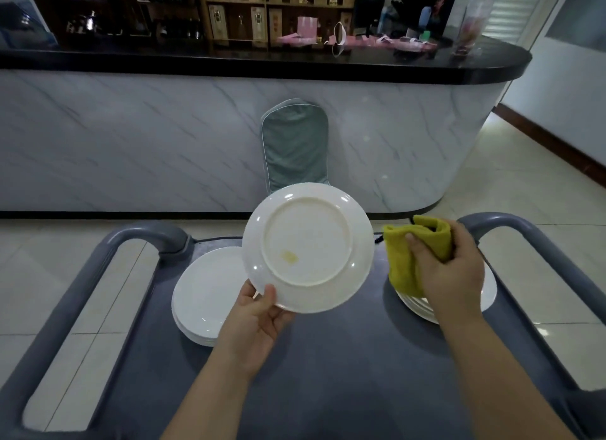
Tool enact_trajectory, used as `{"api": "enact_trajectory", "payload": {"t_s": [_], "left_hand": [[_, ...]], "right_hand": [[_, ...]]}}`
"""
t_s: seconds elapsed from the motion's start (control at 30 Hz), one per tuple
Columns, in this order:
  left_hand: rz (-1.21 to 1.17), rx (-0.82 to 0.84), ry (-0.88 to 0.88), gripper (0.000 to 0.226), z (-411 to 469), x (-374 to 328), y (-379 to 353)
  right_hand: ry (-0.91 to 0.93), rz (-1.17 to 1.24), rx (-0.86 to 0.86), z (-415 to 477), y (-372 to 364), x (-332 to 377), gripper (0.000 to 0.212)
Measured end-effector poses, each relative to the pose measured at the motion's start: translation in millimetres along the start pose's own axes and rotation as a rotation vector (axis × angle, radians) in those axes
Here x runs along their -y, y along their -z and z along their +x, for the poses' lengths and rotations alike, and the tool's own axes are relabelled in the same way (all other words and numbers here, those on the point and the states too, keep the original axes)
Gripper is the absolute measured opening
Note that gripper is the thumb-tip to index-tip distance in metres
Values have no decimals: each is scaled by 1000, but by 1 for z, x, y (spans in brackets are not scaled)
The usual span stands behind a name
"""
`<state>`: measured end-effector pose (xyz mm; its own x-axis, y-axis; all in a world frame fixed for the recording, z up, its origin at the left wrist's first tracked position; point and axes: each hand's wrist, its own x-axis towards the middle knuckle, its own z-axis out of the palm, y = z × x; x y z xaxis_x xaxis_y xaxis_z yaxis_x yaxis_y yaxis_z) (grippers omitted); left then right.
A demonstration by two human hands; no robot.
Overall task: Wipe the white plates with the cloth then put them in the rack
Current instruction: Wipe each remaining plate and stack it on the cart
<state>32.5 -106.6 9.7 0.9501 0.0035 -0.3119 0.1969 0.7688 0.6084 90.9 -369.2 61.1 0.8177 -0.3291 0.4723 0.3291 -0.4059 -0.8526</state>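
My left hand (259, 318) pinches the lower rim of a white plate (308, 242), held up with its underside toward me. A small yellow stain marks the plate's base at the lower left. My right hand (449, 269) grips a folded yellow cloth (406, 259) just right of the plate, apart from it. A stack of white plates (206, 298) lies on the grey cart top at the left. Another stack of white plates (488, 292) sits at the right, mostly hidden under my right hand and the cloth. No rack shows.
The grey cart (344, 357) has curved handles at the left (82, 275) and right (541, 242). Beyond it stands a grey-green chair (295, 144) against a marble-fronted counter (164, 137) with a black top. Tiled floor lies on both sides.
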Motion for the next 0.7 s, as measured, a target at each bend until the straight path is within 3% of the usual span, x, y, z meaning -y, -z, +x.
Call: {"api": "enact_trajectory", "payload": {"t_s": [0.07,0.13,0.23,0.37,0.47,0.6,0.7], "left_hand": [[57,9,-36,44,-1,-3,4],[119,10,-38,43,-4,-1,4],[164,7,-23,38,-9,9,-1],[208,-30,-51,27,-8,10,-4],[212,-36,-50,25,-6,4,1],[208,18,-7,30,-10,17,-3],[225,25,-9,22,-8,25,-6]], "right_hand": [[45,-7,-108,1,-2,9,29],[47,-1,-89,-3,-11,18,32],[24,-19,155,-28,-41,30,38],[226,-239,442,-71,-69,23,54],[286,-273,602,-68,-53,8,57],[407,-310,473,-71,-42,1,50],[398,-356,431,-85,-54,3,53]]}}
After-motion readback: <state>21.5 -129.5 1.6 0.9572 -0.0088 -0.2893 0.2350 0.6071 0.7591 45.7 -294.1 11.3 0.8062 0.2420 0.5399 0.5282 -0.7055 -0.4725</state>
